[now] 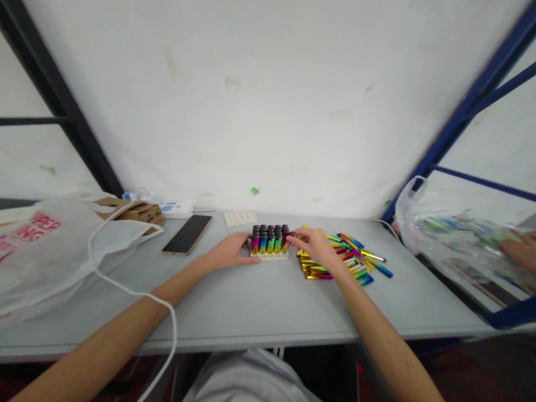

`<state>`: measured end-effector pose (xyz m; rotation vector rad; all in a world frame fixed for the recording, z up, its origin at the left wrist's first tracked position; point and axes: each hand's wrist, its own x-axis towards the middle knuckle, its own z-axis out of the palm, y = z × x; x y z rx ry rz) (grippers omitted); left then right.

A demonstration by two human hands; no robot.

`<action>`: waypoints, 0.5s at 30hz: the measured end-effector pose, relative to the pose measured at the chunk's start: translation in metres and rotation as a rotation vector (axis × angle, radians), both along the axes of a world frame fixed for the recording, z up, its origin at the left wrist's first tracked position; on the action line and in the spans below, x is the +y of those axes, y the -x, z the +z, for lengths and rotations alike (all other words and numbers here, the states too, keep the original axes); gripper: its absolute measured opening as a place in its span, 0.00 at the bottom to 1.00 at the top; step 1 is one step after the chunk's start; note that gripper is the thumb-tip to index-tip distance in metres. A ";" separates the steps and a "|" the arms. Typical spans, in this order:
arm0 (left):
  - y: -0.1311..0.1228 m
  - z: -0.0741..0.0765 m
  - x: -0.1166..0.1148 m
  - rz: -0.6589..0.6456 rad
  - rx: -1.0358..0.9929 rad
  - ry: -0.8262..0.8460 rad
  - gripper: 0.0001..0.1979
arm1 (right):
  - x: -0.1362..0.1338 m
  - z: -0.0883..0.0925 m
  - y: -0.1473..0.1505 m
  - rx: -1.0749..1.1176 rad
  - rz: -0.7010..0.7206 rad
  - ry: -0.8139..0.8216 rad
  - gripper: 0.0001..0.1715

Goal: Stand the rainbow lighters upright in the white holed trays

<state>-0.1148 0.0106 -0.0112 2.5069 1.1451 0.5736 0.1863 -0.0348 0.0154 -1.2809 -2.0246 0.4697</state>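
Rows of lighters [270, 241] with black tops and shiny rainbow bodies stand upright in a white holed tray [274, 257] on the desk. My left hand [232, 250] grips the tray's left end, its thumb along the front corner and its fingers at the back. At the right end, my right hand [314, 244] pinches a lighter [288, 241] that leans slightly, its lower end at the tray. Beside and partly under my right hand lies a loose pile of metallic coloured lighters [349, 257], gold, red, green and blue.
Behind lies a second white holed tray [240, 218]. A phone [188, 234], a cardboard box [138, 212] and a white plastic bag [62, 240] are on the left, with a white cable [125, 289] crossing. Past the blue frame, another person's hand [519, 250] is near a clear bag [452, 223].
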 end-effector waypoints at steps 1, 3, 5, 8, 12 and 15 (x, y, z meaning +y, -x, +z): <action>0.000 0.001 0.000 0.004 -0.002 -0.002 0.33 | -0.001 0.001 0.000 0.000 0.022 0.016 0.23; 0.000 0.002 -0.001 0.008 -0.004 -0.002 0.32 | -0.003 0.004 -0.001 -0.004 0.064 0.039 0.23; -0.001 0.002 -0.001 0.004 -0.006 0.000 0.32 | -0.005 0.007 -0.002 -0.017 0.089 0.056 0.22; 0.000 0.002 0.000 0.003 0.009 -0.004 0.32 | -0.005 0.009 -0.002 -0.096 0.091 0.058 0.20; 0.000 0.001 0.001 0.006 0.028 -0.012 0.33 | 0.000 0.005 0.006 -0.285 0.070 -0.019 0.15; 0.000 0.000 0.001 0.012 0.022 -0.008 0.32 | 0.001 0.006 0.005 -0.369 -0.027 -0.072 0.16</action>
